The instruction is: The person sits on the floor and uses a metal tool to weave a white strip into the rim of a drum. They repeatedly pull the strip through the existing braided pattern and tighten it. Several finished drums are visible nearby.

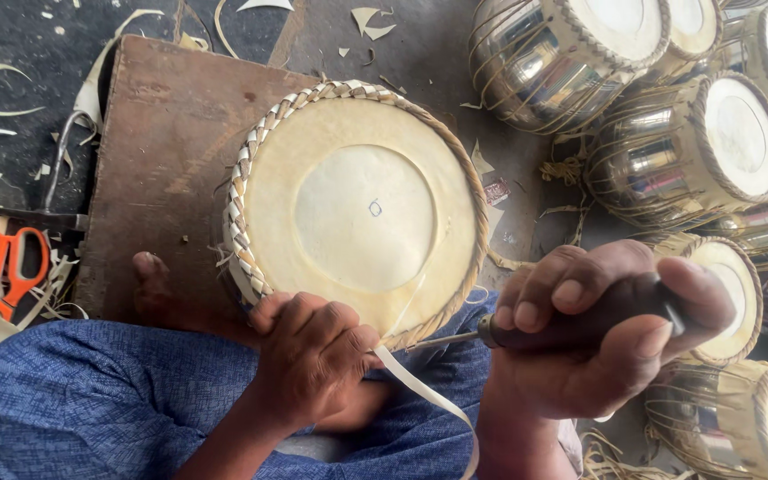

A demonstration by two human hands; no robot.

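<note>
Blue cloth (91, 400) over my lap fills the near edge of the head view, and above it my two hands work the rim of a drum head (357, 209). Left hand (313, 356) is curled shut, pinching the rim and the pale flat strap (420, 387) that trails down across the lap. Right hand (597, 333) is clenched around the dark handle of an awl-like tool (562, 329), its thin metal tip lying against the rim's braid just beside the left hand's thumb. Drum sits against my lap on a brown board (171, 151), one foot (148, 284) braced on it. I judge the skin taut and stiff yet easily marked, so hold belongs on the woven braid (246, 169), not the pale centre patch; the strap looks limp, smooth and likely slippery, best pinched close to the rim. Orange-handled scissors (2, 267) lie on the floor at left among pale shavings. Shiny metal drums (668, 151), laced and capped in cream skin, crowd the right side, well apart from the board. One small reddish label scrap (496, 191) lies on the dark floor between the drum and those shells.
</note>
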